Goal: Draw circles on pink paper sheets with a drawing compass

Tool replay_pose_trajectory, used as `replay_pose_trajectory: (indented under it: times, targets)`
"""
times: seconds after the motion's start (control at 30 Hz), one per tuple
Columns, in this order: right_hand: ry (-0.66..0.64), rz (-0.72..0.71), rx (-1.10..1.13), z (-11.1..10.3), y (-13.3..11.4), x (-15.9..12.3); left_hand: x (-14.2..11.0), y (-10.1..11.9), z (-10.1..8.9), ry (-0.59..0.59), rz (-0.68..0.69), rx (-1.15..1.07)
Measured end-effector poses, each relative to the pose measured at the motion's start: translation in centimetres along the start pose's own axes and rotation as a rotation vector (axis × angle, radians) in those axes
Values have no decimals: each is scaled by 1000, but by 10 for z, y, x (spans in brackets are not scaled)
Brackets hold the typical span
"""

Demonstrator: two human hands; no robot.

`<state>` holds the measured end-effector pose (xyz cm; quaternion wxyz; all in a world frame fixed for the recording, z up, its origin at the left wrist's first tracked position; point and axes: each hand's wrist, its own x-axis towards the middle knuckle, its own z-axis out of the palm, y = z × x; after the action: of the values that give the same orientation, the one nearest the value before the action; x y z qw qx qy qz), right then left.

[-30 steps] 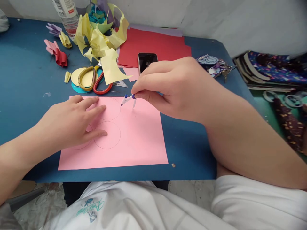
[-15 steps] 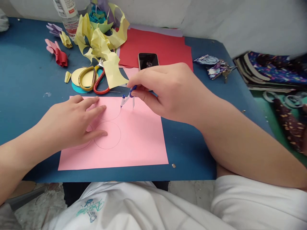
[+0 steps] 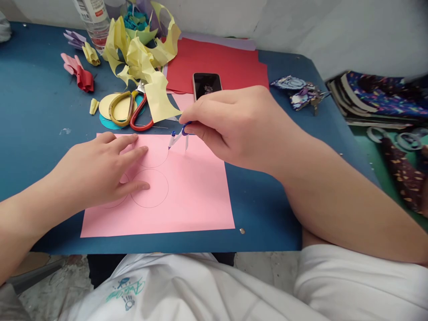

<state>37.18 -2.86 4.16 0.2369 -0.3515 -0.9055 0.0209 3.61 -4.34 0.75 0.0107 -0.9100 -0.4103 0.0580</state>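
A sheet of pink paper lies in front of me with several thin pencil circles on its left part. My left hand rests on that side with fingers spread, palm down, covering some of the lines. Between thumb and fingers, my right hand pinches the top of a white and blue drawing compass. One leg's tip meets a curved line near the sheet's upper middle; the other leg stands on the paper to its right.
Behind the sheet lie scissors with red and yellow handles, on cut paper discs. Yellow paper scraps, a bottle, red paper and a phone sit further back. Keys lie at right, rolled paper pieces at left.
Almost nothing differs. The right hand has shifted very slightly, still pinching the compass, and the left hand stays in place on the paper.
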Motion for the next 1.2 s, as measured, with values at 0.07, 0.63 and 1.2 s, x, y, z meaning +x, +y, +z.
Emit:
replay_pose_trajectory:
  times: [0.07, 0.63, 1.2]
  targets:
    - [-15, 2, -9, -1, 0, 0, 0, 0, 0, -3, 10, 33]
    - [47, -64, -67, 4, 1, 1, -3, 2, -4, -35, 2, 25]
    - [-13, 16, 16, 1, -2, 0, -1, 0, -1, -16, -4, -10]
